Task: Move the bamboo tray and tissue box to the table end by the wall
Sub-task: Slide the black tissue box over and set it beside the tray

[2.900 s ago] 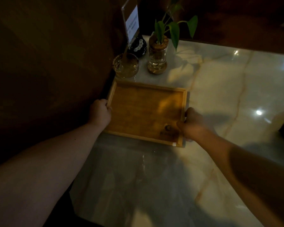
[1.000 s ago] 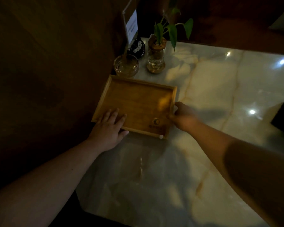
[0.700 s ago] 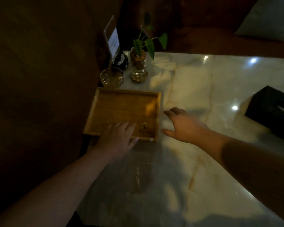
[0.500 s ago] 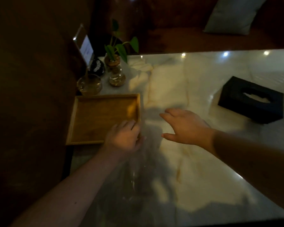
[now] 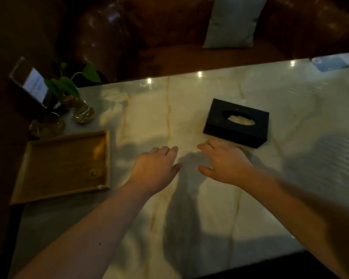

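Note:
The bamboo tray [image 5: 63, 166] lies flat at the left end of the marble table [image 5: 290, 158], against the dark wall, with nothing in it. A black tissue box [image 5: 237, 122] with a tissue showing in its oval slot stands further right, near the table's middle. My left hand [image 5: 155, 170] hovers open over the bare marble to the right of the tray, holding nothing. My right hand [image 5: 224, 162] is open with fingers spread, just in front of the tissue box's near left corner and apart from it.
At the table's far left corner stand a glass vase with a green plant [image 5: 79, 105], a glass dish [image 5: 47, 125] and an upright sign holder [image 5: 31, 83]. A brown sofa with a grey cushion [image 5: 233, 23] runs behind the table. A blue card [image 5: 328, 64] lies far right.
Both hands have let go of the tray, which now rests by the wall, and moved right over the marble towards the tissue box. The view has swung right, bringing the box into sight.

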